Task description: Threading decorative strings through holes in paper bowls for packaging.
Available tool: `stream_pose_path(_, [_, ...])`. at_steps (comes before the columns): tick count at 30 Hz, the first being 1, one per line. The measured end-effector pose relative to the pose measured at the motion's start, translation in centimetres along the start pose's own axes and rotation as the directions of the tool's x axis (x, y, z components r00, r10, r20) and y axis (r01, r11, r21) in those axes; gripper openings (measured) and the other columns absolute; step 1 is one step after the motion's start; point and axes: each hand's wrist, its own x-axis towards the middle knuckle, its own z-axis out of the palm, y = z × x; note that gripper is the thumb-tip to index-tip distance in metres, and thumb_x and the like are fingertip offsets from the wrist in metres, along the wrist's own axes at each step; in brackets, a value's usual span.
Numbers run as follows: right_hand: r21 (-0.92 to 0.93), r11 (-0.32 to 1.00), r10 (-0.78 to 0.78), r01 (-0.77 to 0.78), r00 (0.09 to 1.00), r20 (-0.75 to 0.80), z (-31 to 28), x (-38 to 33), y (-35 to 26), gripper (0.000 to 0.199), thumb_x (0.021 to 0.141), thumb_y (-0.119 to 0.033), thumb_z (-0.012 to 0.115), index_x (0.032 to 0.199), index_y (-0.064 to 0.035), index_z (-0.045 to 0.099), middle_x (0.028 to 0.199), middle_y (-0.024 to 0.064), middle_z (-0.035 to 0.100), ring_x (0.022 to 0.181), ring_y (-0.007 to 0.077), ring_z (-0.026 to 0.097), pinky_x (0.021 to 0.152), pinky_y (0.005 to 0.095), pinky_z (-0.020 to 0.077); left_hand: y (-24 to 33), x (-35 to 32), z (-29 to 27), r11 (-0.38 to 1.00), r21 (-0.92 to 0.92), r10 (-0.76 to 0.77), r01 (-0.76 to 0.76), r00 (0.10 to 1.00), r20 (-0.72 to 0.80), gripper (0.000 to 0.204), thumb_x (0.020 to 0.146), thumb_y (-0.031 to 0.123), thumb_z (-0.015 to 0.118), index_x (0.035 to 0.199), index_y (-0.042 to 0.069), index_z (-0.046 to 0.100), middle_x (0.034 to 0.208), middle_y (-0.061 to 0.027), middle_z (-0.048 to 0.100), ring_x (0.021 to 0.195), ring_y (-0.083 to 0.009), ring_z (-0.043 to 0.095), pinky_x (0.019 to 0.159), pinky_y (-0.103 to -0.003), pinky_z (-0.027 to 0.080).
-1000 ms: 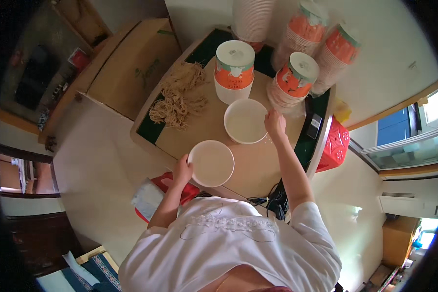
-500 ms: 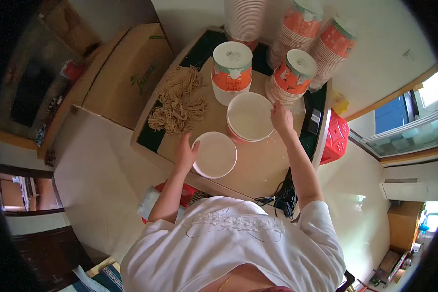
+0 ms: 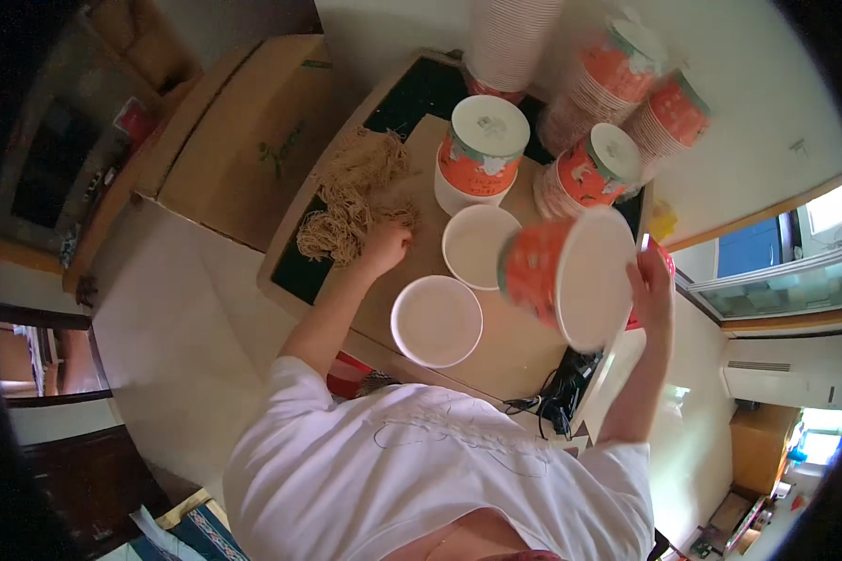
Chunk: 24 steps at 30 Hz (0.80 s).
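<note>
My right hand [image 3: 655, 294] grips the rim of an orange-and-green paper bucket [image 3: 536, 271], raised above the table's right side. The bucket is tipped sideways, its white mouth turned toward me, and blurred by motion. My left hand [image 3: 386, 247] is closed at the near right edge of a heap of tan crinkled strands [image 3: 355, 192]; its fingertips are partly hidden. Between my hands stand two open white paper buckets, one nearer [image 3: 437, 321] and one farther [image 3: 478, 247]. Behind them is an upside-down orange bucket with a green band [image 3: 480, 164], nested over a white one.
Stacks of nested buckets [image 3: 513, 42] line the table's back, some wrapped in clear plastic [image 3: 617, 70]. A large cardboard box [image 3: 253, 140] stands to the left. Black cables [image 3: 563, 397] lie at the near right corner. A red stool [image 3: 660, 257] is beyond the right edge.
My right hand has lifted the upper bucket out of another and carried it right, tipping it. My left hand has left the near bucket and moved up to the tan strands.
</note>
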Motion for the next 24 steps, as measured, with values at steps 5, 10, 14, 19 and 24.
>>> stream_pose_path(5, [-0.184,0.97,0.195,-0.161,0.964,0.183,1.7,-7.2,5.8,0.011,0.08,-0.003,0.058,0.089,-0.0048,0.052,0.064,0.0055,0.049,0.06,0.0152,0.049,0.055,0.0298,0.0412,-1.0,1.3,7.0,0.796,-0.413,-0.322,0.444,0.887,0.332,0.017,0.078,0.019,0.055,0.086,0.007,0.065,0.083,-0.0158,0.064,0.079,-0.0316,0.061,0.069,-0.043,0.049])
stream_pose_path(10, [-0.299,0.922,0.317,-0.245,0.921,0.224,9.2,-11.5,8.9,0.018,0.082,-0.017,0.059,0.094,-0.0083,0.049,0.075,0.0162,0.062,0.073,0.0375,0.062,0.062,0.0428,0.0482,-0.3,2.7,8.0,0.927,-0.178,-0.257,0.33,0.905,0.338,0.019,0.085,0.019,0.05,0.091,0.004,0.059,0.082,-0.0158,0.062,0.074,-0.031,0.061,0.067,-0.041,0.049])
stream_pose_path(14, [-0.202,0.925,0.353,-0.323,0.926,0.134,10.3,-12.5,10.4,0.026,0.08,-0.016,0.063,0.103,-0.0089,0.053,0.088,0.0157,0.064,0.082,0.0339,0.062,0.069,0.042,0.0486,1.2,3.0,1.9,0.738,-0.63,-0.296,0.242,0.955,0.019,0.008,0.088,0.011,0.05,0.09,0.004,0.052,0.074,-0.0098,0.058,0.072,-0.0205,0.061,0.064,-0.033,0.049])
stream_pose_path(19, [0.314,0.887,0.267,-0.34,0.93,0.253,9.6,-9.3,3.7,0.022,0.091,-0.011,0.053,0.11,0.0007,0.059,0.11,0.0078,0.063,0.093,0.0141,0.06,0.075,0.0313,0.0491,7.3,2.0,-9.9,0.714,-0.701,-0.274,-0.005,0.918,-0.286,0.005,0.089,0.007,0.055,0.093,0.004,0.052,0.072,-0.0035,0.054,0.062,-0.0105,0.052,0.056,-0.025,0.043])
stream_pose_path(24, [0.766,0.487,0.089,-0.42,0.896,0.435,16.0,-8.4,-6.1,0.031,0.097,-0.019,0.047,0.111,0.0049,0.059,0.106,0.0084,0.063,0.098,0.0129,0.058,0.084,0.0285,0.0474,18.5,-3.3,-12.2,0.812,-0.582,-0.008,-0.031,0.998,-0.064,0.014,0.085,0.01,0.06,0.096,0.006,0.053,0.076,-0.0094,0.062,0.066,-0.0225,0.064,0.057,-0.034,0.048])
